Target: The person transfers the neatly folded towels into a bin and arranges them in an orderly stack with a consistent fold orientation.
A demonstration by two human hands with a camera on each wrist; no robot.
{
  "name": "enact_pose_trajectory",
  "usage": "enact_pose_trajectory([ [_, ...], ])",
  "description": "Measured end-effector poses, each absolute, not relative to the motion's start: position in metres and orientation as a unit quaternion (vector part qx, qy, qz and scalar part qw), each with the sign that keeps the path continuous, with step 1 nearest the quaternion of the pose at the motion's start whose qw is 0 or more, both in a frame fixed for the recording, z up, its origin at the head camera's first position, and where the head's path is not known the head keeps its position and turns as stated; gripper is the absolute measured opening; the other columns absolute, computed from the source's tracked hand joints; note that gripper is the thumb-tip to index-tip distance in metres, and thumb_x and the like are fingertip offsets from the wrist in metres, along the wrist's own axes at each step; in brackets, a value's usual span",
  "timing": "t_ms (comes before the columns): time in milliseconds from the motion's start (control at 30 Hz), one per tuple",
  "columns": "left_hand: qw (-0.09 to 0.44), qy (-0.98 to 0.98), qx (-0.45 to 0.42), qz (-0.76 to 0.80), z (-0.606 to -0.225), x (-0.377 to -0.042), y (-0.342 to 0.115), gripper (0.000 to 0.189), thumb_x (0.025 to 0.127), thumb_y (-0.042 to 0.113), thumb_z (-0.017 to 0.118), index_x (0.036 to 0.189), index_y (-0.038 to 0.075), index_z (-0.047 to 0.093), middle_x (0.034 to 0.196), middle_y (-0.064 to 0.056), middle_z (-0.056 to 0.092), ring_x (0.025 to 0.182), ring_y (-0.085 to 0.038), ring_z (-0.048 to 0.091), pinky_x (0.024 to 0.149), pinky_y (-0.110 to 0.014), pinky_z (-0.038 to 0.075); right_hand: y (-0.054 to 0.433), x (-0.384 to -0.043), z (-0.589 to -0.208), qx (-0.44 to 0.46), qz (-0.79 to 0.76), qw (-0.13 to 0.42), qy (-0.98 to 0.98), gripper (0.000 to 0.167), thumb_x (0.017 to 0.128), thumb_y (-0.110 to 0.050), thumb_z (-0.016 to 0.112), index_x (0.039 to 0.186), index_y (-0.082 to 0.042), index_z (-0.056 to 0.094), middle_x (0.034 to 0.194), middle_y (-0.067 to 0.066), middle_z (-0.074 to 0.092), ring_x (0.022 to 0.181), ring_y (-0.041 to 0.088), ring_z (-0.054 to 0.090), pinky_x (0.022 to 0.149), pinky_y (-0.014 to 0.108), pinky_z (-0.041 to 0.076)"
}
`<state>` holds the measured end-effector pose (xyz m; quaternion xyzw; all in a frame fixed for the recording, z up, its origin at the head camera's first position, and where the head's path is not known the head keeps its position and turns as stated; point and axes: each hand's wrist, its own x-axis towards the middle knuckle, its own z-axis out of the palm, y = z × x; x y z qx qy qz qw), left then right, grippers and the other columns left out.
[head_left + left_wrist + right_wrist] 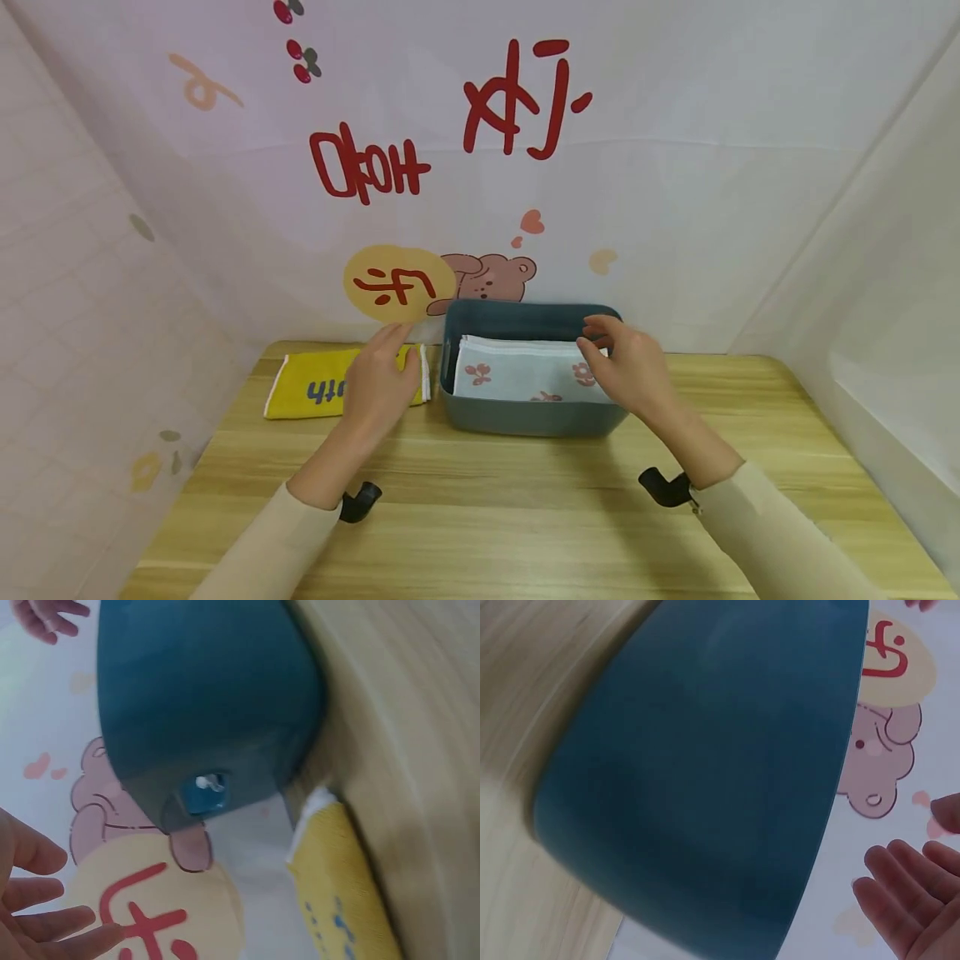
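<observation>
A teal plastic bin stands against the back wall, with a folded pale blue cloth with pink flower prints inside it. To its left a folded yellow towel with dark lettering lies flat on the table. My left hand hovers over the towel's right part, hiding some of the lettering; its fingers are loosely spread with nothing in them. Above the bin's right end is my right hand, fingers slightly bent and holding nothing. In the left wrist view the bin's end wall shows a handle hole.
The wooden table carries the bin and towel near its back edge. White printed sheeting rises behind and on both sides. A black wrist mount is on the left forearm, another black mount on the right.
</observation>
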<state>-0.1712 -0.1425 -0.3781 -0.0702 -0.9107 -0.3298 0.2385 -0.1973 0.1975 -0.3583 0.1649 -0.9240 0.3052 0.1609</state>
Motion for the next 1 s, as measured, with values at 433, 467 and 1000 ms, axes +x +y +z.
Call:
enact_pose_trajectory([
  [433, 0.265, -0.916, -0.092, -0.286, -0.409, -0.161, -0.172, 0.037, 0.096, 0.005, 0.066, 0.130, -0.008, 0.068, 0.134, -0.025, 0.066, 0.125, -0.046, 0.062, 0.114, -0.065, 0.037, 0.148, -0.185, -0.375, 0.209, 0.276, 0.169, -0.923, 0.050, 0.097, -0.037, 0.074, 0.136, -0.008, 0.067, 0.117, 0.012, 0.075, 0.071, 0.021, 0.068, 0.066, 0.045, 0.055],
  [467, 0.266, -0.918, -0.093, -0.279, -0.410, -0.160, -0.175, 0.036, 0.096, 0.004, 0.066, 0.129, -0.009, 0.068, 0.133, -0.026, 0.067, 0.125, -0.046, 0.062, 0.113, -0.066, 0.037, 0.144, -0.184, -0.376, 0.219, 0.273, 0.172, -0.921, 0.050, 0.097, -0.037, 0.075, 0.136, -0.007, 0.067, 0.118, 0.012, 0.075, 0.077, 0.022, 0.070, 0.069, 0.046, 0.056],
  [1000, 0.213, -0.945, -0.047, -0.244, -0.429, -0.143, -0.224, 0.047, 0.097, 0.009, 0.064, 0.138, -0.013, 0.059, 0.145, -0.039, 0.051, 0.132, -0.057, 0.049, 0.114, -0.068, 0.033, 0.080, -0.175, -0.396, 0.335, 0.271, 0.167, -0.887, 0.060, 0.093, -0.034, 0.079, 0.141, -0.002, 0.062, 0.149, 0.013, 0.059, 0.131, 0.034, 0.060, 0.109, 0.052, 0.047],
])
